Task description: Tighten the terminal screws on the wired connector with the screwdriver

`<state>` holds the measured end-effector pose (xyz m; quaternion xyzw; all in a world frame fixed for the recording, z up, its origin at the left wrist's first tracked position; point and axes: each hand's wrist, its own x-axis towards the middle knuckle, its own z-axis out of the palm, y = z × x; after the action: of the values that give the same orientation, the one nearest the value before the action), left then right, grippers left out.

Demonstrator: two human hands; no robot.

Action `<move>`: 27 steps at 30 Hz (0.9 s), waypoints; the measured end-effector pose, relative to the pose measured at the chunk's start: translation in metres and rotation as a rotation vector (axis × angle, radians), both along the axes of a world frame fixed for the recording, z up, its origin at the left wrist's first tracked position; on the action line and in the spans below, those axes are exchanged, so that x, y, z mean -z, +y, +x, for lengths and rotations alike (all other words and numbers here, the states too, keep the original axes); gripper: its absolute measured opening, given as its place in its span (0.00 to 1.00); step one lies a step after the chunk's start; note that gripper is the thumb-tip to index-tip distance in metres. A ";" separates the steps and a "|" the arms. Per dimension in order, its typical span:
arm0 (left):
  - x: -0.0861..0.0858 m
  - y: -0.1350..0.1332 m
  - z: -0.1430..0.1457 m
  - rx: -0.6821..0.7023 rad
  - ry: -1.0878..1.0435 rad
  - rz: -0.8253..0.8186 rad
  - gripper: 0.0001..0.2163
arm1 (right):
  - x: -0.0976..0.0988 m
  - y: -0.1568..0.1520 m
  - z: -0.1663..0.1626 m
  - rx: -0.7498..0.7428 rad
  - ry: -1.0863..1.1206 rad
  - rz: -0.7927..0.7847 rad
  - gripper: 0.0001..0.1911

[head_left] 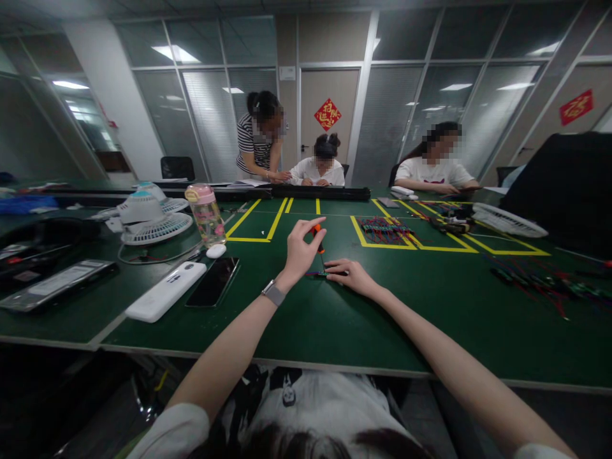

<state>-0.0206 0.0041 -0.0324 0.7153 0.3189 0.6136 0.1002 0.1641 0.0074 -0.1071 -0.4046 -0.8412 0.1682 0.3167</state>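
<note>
My left hand (300, 247) is closed in a pinch around the handle of a screwdriver (322, 250), which is orange and black. The screwdriver stands nearly upright, its shaft pointing down at a small green circuit board (323, 274) lying on the table. From the right, the fingers of my right hand (354, 278) grip the board's near end and partly hide it. Thin coloured wires (312, 274) run out of the board's left side. Exactly where the screwdriver tip touches is too small to tell.
On the green table (287, 331), a phone (213, 282), white power bank (167, 292), bottle (206, 215) and fan (155, 226) stand left. Wired boards (386, 231) lie inside yellow tape; more boards (549, 280) lie right. Several people are across the table.
</note>
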 end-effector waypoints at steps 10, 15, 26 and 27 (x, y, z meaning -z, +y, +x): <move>-0.002 -0.001 0.001 0.048 -0.023 -0.055 0.15 | 0.001 0.001 0.000 0.010 0.004 0.001 0.12; -0.002 -0.002 0.001 0.059 0.008 -0.095 0.16 | -0.001 -0.001 -0.001 0.007 0.003 0.003 0.12; 0.000 0.001 0.001 0.031 -0.043 -0.108 0.12 | -0.001 -0.002 -0.001 0.009 0.000 -0.006 0.12; 0.000 0.001 0.001 -0.008 -0.037 -0.104 0.11 | -0.001 -0.002 -0.001 0.010 -0.003 -0.008 0.12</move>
<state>-0.0197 0.0048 -0.0323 0.6963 0.3513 0.6099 0.1408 0.1629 0.0055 -0.1058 -0.4106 -0.8389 0.1693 0.3146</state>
